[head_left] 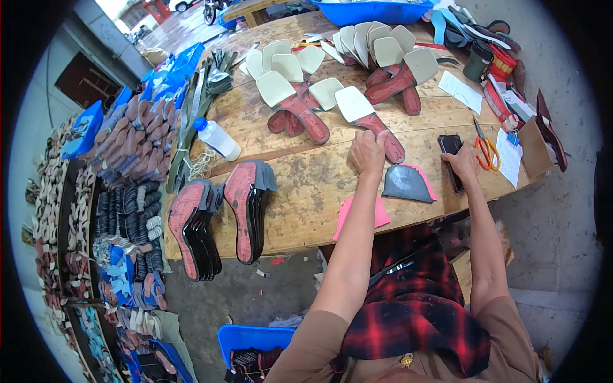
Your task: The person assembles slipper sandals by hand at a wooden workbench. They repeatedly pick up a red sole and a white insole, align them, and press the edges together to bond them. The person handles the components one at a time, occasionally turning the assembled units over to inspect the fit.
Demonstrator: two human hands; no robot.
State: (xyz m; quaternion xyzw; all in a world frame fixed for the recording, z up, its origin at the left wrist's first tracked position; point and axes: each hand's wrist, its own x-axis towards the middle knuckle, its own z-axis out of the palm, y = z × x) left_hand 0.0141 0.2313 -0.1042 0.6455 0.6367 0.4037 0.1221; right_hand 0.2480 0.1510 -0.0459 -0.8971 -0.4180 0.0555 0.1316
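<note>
Left hand (368,152): fingers curled in against a red sole with a cream square end (369,120), on the wooden table (306,210); cannot tell whether it grips
Right hand (464,163): closed around a black rectangular phone (449,144)
Between: dark-grey curved flat piece (407,184), pink-edged
Beside right hand: orange-handled scissors (488,152)
Table's left: two stacks of red-topped black soles (245,201); translucent blue-capped bottle (219,140)

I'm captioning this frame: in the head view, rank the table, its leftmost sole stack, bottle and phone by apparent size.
1. Table
2. Leftmost sole stack
3. Bottle and phone: too alike to rank; the right hand partly covers the phone
</note>
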